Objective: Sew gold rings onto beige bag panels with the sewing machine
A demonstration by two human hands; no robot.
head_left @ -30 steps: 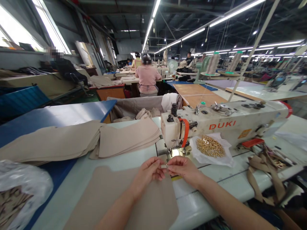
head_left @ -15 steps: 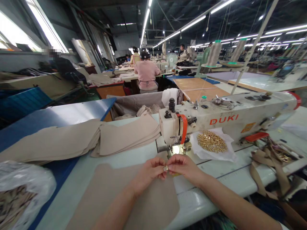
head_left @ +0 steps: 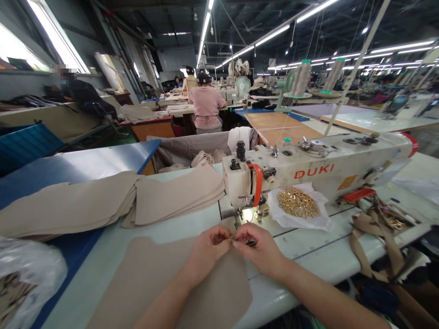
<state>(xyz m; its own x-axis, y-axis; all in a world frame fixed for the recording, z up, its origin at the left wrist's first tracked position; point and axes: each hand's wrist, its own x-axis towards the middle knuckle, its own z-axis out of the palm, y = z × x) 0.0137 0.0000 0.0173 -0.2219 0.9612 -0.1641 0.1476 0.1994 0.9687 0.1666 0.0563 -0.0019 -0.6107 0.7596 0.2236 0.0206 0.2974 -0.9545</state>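
My left hand and my right hand meet fingertip to fingertip just in front of the sewing machine's needle area. Both are closed in a pinch on a small gold-coloured metal fitting, mostly covered by the fingers. A small dark thing shows under my right fingers; I cannot make out what it is. Beneath my left hand and forearm a large beige fabric panel lies flat on the table. The white sewing machine has its lamp lit behind my hands.
Gold metal fittings lie heaped on white paper under the machine arm. Stacked beige panels are at the left. A plastic bag stands at lower left, beige straps at right. A person in pink sits ahead.
Both hands stay together at the machine's front. The fingers have shifted around the small metal fitting, which shows less now. A dark thing has come into view under my right fingers.
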